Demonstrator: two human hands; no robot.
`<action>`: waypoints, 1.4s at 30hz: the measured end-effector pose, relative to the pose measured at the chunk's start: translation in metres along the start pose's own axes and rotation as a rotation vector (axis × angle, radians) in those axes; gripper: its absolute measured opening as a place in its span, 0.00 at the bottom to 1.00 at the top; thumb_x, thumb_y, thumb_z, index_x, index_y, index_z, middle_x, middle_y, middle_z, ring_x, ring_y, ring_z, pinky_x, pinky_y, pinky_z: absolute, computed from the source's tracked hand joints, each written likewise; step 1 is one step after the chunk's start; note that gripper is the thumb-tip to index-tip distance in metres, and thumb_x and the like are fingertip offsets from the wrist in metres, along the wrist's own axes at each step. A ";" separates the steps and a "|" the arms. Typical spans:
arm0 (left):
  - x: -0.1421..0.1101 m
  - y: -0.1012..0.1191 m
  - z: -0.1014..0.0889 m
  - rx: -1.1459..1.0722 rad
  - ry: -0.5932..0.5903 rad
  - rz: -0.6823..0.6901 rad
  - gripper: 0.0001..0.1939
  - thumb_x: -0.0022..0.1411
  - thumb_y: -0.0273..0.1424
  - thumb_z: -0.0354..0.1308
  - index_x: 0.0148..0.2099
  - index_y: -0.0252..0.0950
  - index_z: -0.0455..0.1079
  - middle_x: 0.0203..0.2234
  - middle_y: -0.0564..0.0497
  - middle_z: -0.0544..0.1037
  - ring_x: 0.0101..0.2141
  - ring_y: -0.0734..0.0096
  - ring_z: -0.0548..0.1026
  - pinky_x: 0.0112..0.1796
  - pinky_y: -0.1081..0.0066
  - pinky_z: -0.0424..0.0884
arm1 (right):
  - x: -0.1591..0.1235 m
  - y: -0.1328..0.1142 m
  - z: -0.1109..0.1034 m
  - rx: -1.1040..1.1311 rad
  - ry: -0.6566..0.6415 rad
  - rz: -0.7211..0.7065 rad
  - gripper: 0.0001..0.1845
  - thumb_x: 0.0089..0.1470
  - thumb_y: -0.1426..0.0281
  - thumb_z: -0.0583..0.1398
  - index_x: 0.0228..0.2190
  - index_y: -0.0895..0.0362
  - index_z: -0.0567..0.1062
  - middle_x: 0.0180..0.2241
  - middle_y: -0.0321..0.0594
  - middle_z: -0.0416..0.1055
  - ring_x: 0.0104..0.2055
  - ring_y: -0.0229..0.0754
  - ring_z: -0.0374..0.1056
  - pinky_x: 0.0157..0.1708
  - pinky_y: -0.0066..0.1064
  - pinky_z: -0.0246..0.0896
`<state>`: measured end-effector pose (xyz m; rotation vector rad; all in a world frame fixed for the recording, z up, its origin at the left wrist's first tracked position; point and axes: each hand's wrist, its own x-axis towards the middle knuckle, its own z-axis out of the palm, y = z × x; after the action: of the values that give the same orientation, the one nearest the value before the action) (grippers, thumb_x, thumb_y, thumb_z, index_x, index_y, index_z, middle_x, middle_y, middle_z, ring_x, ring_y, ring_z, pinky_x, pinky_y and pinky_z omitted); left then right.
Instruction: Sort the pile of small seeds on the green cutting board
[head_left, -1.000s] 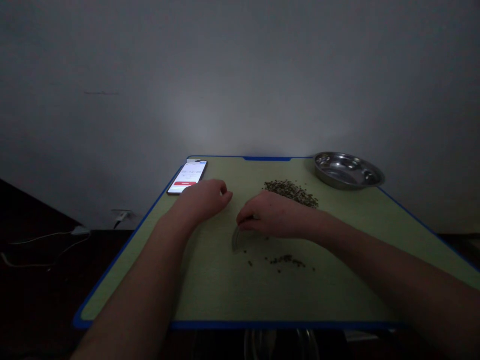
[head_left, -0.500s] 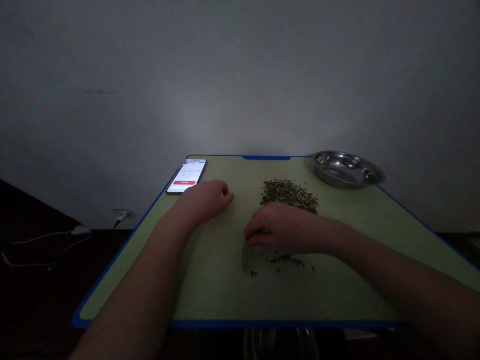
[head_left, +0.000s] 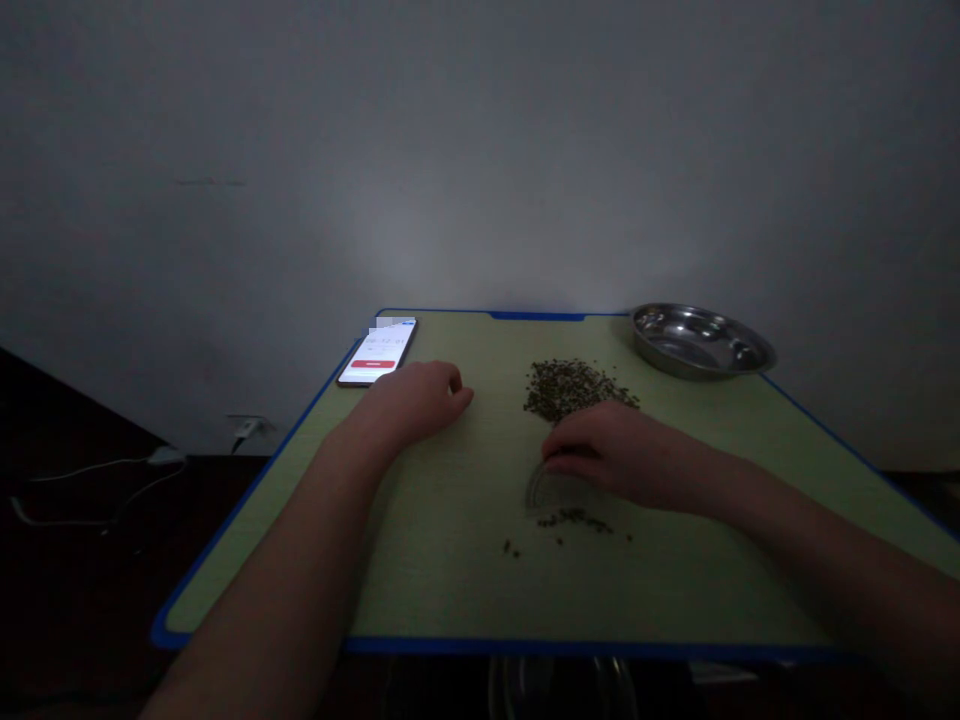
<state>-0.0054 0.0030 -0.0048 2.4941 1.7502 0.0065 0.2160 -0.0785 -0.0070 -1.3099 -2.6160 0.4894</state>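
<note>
My right hand [head_left: 622,450] is closed on a clear plastic protractor [head_left: 551,490], its curved, marked edge showing below and left of my fingers. The rest of the protractor is hidden by the hand. Just beyond lies a pile of small dark seeds or grains [head_left: 574,385], partly covered by my knuckles. A short row of loose grains [head_left: 576,518] sits on the near side of the protractor, with a few strays closer to me. My left hand [head_left: 420,400] rests on the table, fingers loosely curled, thumb apart from them, nothing visible in it.
A lit phone [head_left: 379,350] lies at the table's far left. A shallow steel bowl [head_left: 701,342] stands at the far right corner. The pale green table [head_left: 435,560] has a blue rim, with a wall behind it. A cable and plug [head_left: 246,430] show at the left.
My right hand has moved right and slightly away from me with the protractor, leaving a few grains behind at the left. My left hand stays in place.
</note>
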 end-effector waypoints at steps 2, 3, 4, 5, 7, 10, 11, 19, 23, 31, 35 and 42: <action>0.000 0.000 0.000 0.002 -0.008 0.001 0.22 0.58 0.47 0.44 0.41 0.39 0.71 0.36 0.45 0.78 0.31 0.65 0.74 0.30 0.69 0.65 | -0.004 0.003 0.000 0.010 0.008 0.029 0.11 0.56 0.68 0.56 0.33 0.56 0.78 0.30 0.38 0.76 0.31 0.38 0.69 0.31 0.28 0.57; 0.000 0.000 0.000 0.005 -0.011 0.001 0.21 0.58 0.46 0.44 0.41 0.39 0.71 0.36 0.45 0.78 0.32 0.65 0.74 0.30 0.69 0.65 | -0.007 0.004 0.000 0.014 0.013 0.041 0.10 0.56 0.68 0.56 0.33 0.56 0.78 0.30 0.38 0.76 0.31 0.38 0.69 0.32 0.28 0.57; 0.001 0.001 0.000 0.008 -0.014 0.000 0.21 0.58 0.46 0.45 0.41 0.39 0.72 0.36 0.46 0.78 0.32 0.65 0.74 0.31 0.68 0.65 | -0.009 0.005 0.000 0.018 0.017 0.048 0.10 0.56 0.68 0.56 0.33 0.55 0.78 0.30 0.38 0.76 0.31 0.38 0.69 0.32 0.29 0.57; 0.001 0.001 0.000 0.010 -0.016 0.000 0.21 0.58 0.46 0.45 0.41 0.39 0.72 0.36 0.45 0.78 0.32 0.65 0.74 0.31 0.68 0.65 | -0.012 0.006 0.000 0.023 0.018 0.054 0.10 0.56 0.68 0.56 0.33 0.55 0.78 0.30 0.38 0.77 0.31 0.38 0.69 0.32 0.28 0.57; 0.000 0.002 -0.001 0.015 -0.021 0.002 0.21 0.58 0.45 0.45 0.42 0.39 0.72 0.37 0.45 0.78 0.32 0.65 0.74 0.31 0.68 0.65 | -0.016 0.007 0.000 0.036 0.015 0.077 0.10 0.56 0.68 0.57 0.33 0.55 0.78 0.29 0.37 0.76 0.30 0.38 0.69 0.30 0.28 0.57; -0.001 0.004 -0.002 0.019 -0.034 0.004 0.21 0.58 0.45 0.44 0.42 0.39 0.72 0.37 0.45 0.78 0.33 0.64 0.74 0.32 0.68 0.66 | -0.022 0.009 0.000 0.074 0.002 0.109 0.10 0.55 0.68 0.56 0.32 0.55 0.78 0.29 0.37 0.76 0.29 0.37 0.68 0.29 0.27 0.57; -0.001 0.004 -0.003 0.021 -0.036 0.006 0.21 0.58 0.45 0.44 0.42 0.39 0.71 0.38 0.45 0.78 0.33 0.64 0.74 0.32 0.68 0.66 | -0.023 0.010 0.000 0.084 0.000 0.112 0.10 0.55 0.69 0.56 0.31 0.55 0.78 0.28 0.37 0.76 0.28 0.37 0.68 0.29 0.27 0.57; 0.000 0.003 -0.002 0.009 -0.026 0.015 0.22 0.58 0.46 0.44 0.42 0.39 0.71 0.37 0.45 0.78 0.33 0.64 0.74 0.32 0.68 0.66 | -0.023 0.007 0.007 0.062 0.023 0.108 0.11 0.56 0.68 0.56 0.32 0.55 0.78 0.28 0.39 0.76 0.29 0.38 0.68 0.30 0.28 0.58; 0.000 0.003 -0.002 0.004 -0.029 0.008 0.22 0.58 0.46 0.44 0.42 0.39 0.71 0.36 0.45 0.78 0.33 0.63 0.74 0.32 0.67 0.66 | -0.020 0.005 0.008 0.028 0.057 0.104 0.11 0.56 0.68 0.56 0.32 0.55 0.78 0.30 0.39 0.76 0.30 0.39 0.69 0.31 0.29 0.58; 0.000 0.003 -0.001 0.001 -0.025 0.003 0.21 0.58 0.46 0.45 0.42 0.39 0.72 0.37 0.45 0.78 0.33 0.64 0.74 0.32 0.68 0.65 | -0.016 0.005 0.009 -0.025 0.083 0.126 0.11 0.56 0.68 0.55 0.32 0.55 0.79 0.29 0.39 0.76 0.30 0.39 0.69 0.31 0.29 0.58; 0.001 0.003 0.000 0.011 -0.019 0.016 0.22 0.58 0.46 0.45 0.42 0.39 0.72 0.36 0.45 0.78 0.32 0.64 0.74 0.32 0.68 0.65 | -0.014 0.005 0.009 -0.022 0.098 0.150 0.12 0.57 0.68 0.55 0.33 0.55 0.78 0.30 0.38 0.76 0.31 0.39 0.69 0.31 0.29 0.57; 0.001 0.003 -0.001 0.010 -0.031 0.010 0.22 0.58 0.46 0.44 0.42 0.39 0.72 0.37 0.45 0.78 0.33 0.64 0.74 0.32 0.68 0.65 | -0.008 0.010 0.007 -0.030 0.122 0.204 0.12 0.56 0.68 0.55 0.32 0.55 0.78 0.29 0.38 0.76 0.30 0.39 0.68 0.30 0.28 0.56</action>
<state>-0.0019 0.0028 -0.0034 2.4958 1.7303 -0.0402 0.2265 -0.0803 -0.0170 -1.5736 -2.4134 0.3868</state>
